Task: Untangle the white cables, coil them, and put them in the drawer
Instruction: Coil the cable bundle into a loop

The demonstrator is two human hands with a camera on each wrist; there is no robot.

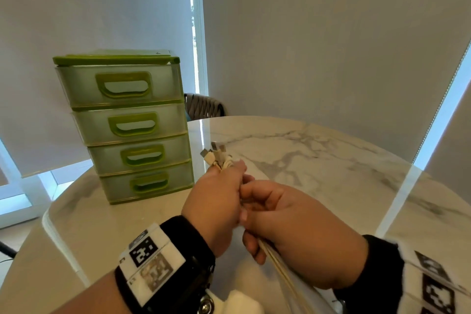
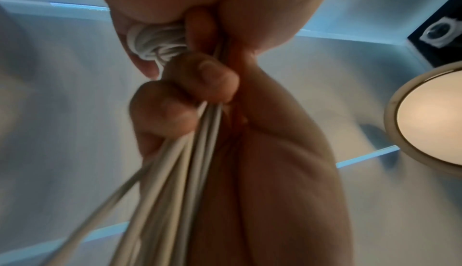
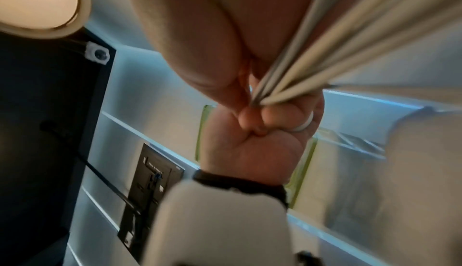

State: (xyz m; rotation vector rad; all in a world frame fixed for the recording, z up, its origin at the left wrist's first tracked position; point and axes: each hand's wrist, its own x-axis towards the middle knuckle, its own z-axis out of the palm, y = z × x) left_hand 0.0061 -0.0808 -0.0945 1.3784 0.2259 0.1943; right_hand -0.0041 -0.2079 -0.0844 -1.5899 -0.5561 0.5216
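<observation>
A: Head view first. What do the hands have?

B: The left hand (image 1: 216, 196) is fisted round a bundle of thin white cables (image 1: 218, 158), whose plug ends stick up out of the top of the fist. The right hand (image 1: 293, 227) sits just beside it, touching it, fingers curled round the same strands, which run down out of its underside toward the lower edge. Both hands are held above the round white marble-patterned table (image 1: 331, 160).

A: And the drawers?

B: A green-framed translucent plastic four-drawer cabinet (image 1: 132, 125) stands on the table to the left of the hands, apart from them. All four drawers are shut. Behind the table, the top of a dark woven chair back (image 1: 204, 106) shows.

A: Left wrist view?

B: It is blurred. The left hand (image 2: 262, 151) fills the middle, its fingers (image 2: 162, 112) curled tight over the cables (image 2: 175, 171), which fan out toward the lower left. Above them another hand's fingers close on a wound white clump of the same cable. A round lit ceiling lamp (image 2: 430, 116) is at the right edge.

A: Right wrist view?

B: Also blurred. The right hand (image 3: 212, 43) clamps the cables (image 3: 337, 43), which spread to the upper right. The left hand (image 3: 255, 147) is fisted directly below, one white loop lying across its fingers. The green cabinet (image 3: 303, 163) edge shows behind it.
</observation>
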